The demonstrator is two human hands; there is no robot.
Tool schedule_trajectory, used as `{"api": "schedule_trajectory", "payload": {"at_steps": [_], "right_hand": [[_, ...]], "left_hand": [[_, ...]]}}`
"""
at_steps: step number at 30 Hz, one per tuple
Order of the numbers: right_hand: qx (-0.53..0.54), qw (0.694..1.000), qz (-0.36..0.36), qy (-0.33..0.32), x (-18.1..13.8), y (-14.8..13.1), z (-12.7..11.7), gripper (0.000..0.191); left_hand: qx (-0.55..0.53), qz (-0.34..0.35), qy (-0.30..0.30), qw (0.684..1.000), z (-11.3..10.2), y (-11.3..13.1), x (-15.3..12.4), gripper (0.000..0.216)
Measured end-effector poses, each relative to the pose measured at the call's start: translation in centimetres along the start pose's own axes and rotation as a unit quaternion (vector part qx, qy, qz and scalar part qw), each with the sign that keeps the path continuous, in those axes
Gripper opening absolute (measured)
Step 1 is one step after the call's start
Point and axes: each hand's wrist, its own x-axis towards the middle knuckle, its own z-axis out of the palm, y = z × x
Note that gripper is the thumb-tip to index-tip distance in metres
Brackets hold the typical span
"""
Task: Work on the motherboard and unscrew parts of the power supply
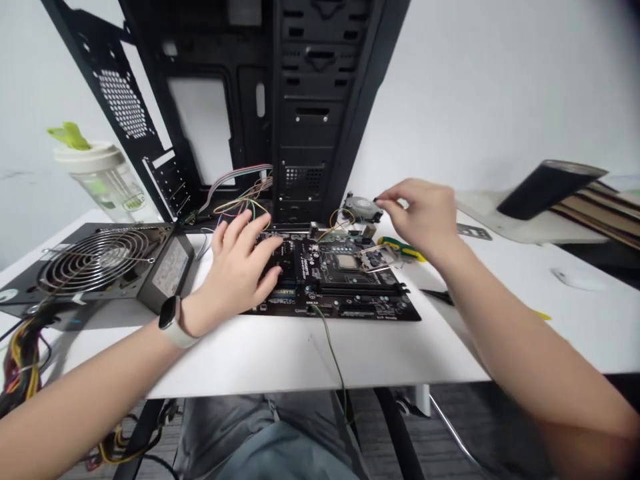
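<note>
A black Gigabyte motherboard (pixel 330 273) lies flat on the white table. My left hand (pixel 237 267) rests over its left part, fingers spread, holding nothing. The processor (pixel 346 261) shows in its socket, and the metal socket frame (pixel 376 259) appears swung up beside it. Behind the board's right side is a small round CPU cooler fan (pixel 363 207) with thin coloured wires. My right hand (pixel 425 217) pinches at the right edge of this fan with thumb and fingertips. A green-yellow wire (pixel 330 340) runs from the board's front edge over the table edge.
An open black computer case (pixel 310 140) stands behind the board. At left are a power supply (pixel 110 263) with bundled cables and a lidded drink cup (pixel 107 180). Yellow-green handles (pixel 403 248) lie right of the board. Further right sit a mouse (pixel 577 278) and a dark cylinder (pixel 550 187).
</note>
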Motion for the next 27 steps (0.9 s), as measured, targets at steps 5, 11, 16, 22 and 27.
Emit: {"api": "schedule_trajectory", "payload": {"at_steps": [5, 11, 16, 22, 27], "right_hand": [[-0.007, 0.998, -0.025, -0.055, -2.1, 2.3, 1.5, 0.020], [-0.024, 0.996, 0.005, -0.089, -2.4, 4.2, 1.8, 0.029], [-0.021, 0.994, 0.038, -0.100, -2.6, 4.8, 2.1, 0.040], [0.004, 0.989, 0.060, -0.137, -2.6, 4.5, 2.6, 0.049], [0.003, 0.982, 0.101, -0.162, -2.2, 3.9, 2.2, 0.055]], "left_hand": [[0.025, -0.001, 0.058, 0.998, 0.9, 0.2, -2.0, 0.043], [-0.202, -0.159, 0.184, 0.949, 1.6, 0.3, -2.8, 0.068], [-0.292, -0.297, 0.207, 0.885, 1.1, -0.2, -2.9, 0.061], [-0.368, -0.482, 0.208, 0.767, 1.2, -1.5, -2.1, 0.051], [-0.423, -0.516, 0.155, 0.729, 2.2, -1.6, -2.1, 0.043]]}}
